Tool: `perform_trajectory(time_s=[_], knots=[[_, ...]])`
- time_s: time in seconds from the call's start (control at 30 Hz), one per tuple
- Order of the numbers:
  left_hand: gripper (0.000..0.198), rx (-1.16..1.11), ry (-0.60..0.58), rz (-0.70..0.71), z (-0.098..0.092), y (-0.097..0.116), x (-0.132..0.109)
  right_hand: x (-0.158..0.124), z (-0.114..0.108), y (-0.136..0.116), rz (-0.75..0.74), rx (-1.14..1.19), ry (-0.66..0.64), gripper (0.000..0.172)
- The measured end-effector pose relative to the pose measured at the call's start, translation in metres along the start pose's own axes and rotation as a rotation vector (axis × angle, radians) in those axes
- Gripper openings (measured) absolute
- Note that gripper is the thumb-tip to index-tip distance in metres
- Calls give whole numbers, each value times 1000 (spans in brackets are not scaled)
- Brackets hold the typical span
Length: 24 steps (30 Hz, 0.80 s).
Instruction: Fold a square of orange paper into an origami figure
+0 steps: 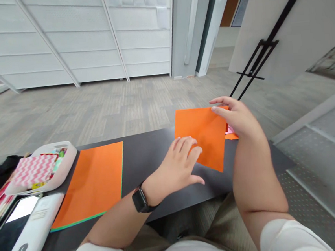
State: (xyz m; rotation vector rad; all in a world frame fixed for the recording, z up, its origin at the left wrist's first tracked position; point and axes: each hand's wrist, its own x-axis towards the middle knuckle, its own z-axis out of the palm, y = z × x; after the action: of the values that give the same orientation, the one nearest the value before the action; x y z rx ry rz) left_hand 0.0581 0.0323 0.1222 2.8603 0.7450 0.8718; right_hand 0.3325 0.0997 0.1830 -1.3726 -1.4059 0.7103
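An orange square sheet of paper [203, 128] is raised at a tilt over the dark table, its top right corner pinched between the thumb and fingers of my right hand [234, 115]. My left hand [178, 162], with a black watch on its wrist, has its fingers spread at the sheet's lower left edge; whether they touch it I cannot tell. Behind my right hand, small orange and pink paper pieces [231, 134] show in part. To the left lies a stack of orange paper [97, 175] with a green edge underneath.
At the table's left end stand a white basket [71, 154] with a pink zigzag pouch [35, 168], a white power bank [36, 227] with a cable and a phone [17, 223]. The dark table [157, 140] is narrow. A white board on a black stand [256, 59] rises at the right.
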Motion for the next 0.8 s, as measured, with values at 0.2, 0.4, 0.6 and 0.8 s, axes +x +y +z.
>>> perform_trajectory(time_s=[0.2,0.4,0.6,0.8], knots=[[40,69,69,-79,26,12,-17,-10,-11,23,356,271,-41,42],[16,33,129,-48,23,24,-35,-29,-5,61,368,438,-123,36],[21,88,155,-328,2,39,-33,-67,7,81,443,603,-147,53],[20,-21,236,-580,-17,49,-30,-116,19,83,354,640,-172,58]])
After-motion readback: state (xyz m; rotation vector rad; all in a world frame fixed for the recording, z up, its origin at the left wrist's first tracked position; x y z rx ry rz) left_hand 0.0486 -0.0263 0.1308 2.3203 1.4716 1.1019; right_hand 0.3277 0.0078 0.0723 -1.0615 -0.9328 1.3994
